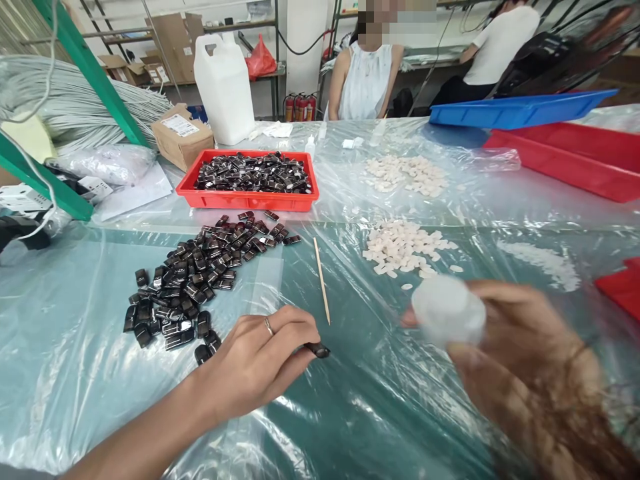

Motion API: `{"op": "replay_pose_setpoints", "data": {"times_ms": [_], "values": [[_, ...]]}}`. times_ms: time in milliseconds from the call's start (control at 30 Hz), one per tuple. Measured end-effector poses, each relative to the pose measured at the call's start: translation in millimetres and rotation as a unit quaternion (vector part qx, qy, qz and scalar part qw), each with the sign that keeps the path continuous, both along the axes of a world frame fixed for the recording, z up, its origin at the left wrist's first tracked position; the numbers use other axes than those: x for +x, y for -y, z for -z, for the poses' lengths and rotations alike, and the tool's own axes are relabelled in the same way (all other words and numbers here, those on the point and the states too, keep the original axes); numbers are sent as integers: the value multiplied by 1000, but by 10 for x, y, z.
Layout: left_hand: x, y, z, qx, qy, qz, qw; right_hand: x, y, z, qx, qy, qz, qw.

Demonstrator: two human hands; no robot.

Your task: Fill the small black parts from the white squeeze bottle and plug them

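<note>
Left hand (273, 353), black piece (321, 350) in grip

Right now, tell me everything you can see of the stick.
The stick is slim, straight, pale, apparently wooden, with a pointed near end. It lies on the plastic sheet, far end slanting slightly left, between the black parts and white pieces. Only the sheet touches it; its tip lies just beyond the left hand.
</note>
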State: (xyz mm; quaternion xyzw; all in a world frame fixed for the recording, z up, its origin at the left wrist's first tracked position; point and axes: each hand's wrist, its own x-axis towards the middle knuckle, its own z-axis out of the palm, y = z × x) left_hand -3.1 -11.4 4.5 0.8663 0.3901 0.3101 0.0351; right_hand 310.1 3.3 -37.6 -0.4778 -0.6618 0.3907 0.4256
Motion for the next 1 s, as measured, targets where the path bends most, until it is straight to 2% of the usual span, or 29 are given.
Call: {"op": "replay_pose_setpoints", "data": {"times_ms": [67, 100, 167, 333, 467, 567, 667, 767, 900, 1000], "values": [[2, -5, -11, 2, -1, 7, 1000, -130, -166, 45, -27, -50, -2, 998], [3, -9, -13, 2, -2, 7, 1000, -192, -244, 72, -42, -41, -20, 998], [2, -18, -6, 6, -7, 2, 1000, -292, -376, 133, -57, 15, -50, 997], [-17, -46, 55, 22, -18, 6, 1000, -391, -513, 260, -66, 138, -64, 986], [-16, -54, 71, 16, -6, -5, 1000, -313, -531, 226, -64, 187, -91, 976], [-6, -53, 51, 7, -3, -7, 1000, -92, -641, 150, -40, 207, -117, 971], [0, -54, 38, 6, -3, -6, 1000, 183, -843, 142, 1, 235, -58, 970], [2, -57, 41, 13, -9, -2, 1000, 341, -1033, 255, 30, 266, 11, 963], [9, -53, 42, 21, -14, 2, 1000, 312, -1154, 466, 43, 289, 29, 956], [19, -45, 40, 21, -18, 6, 1000, 256, -1166, 539, 51, 291, 38, 955]]}}
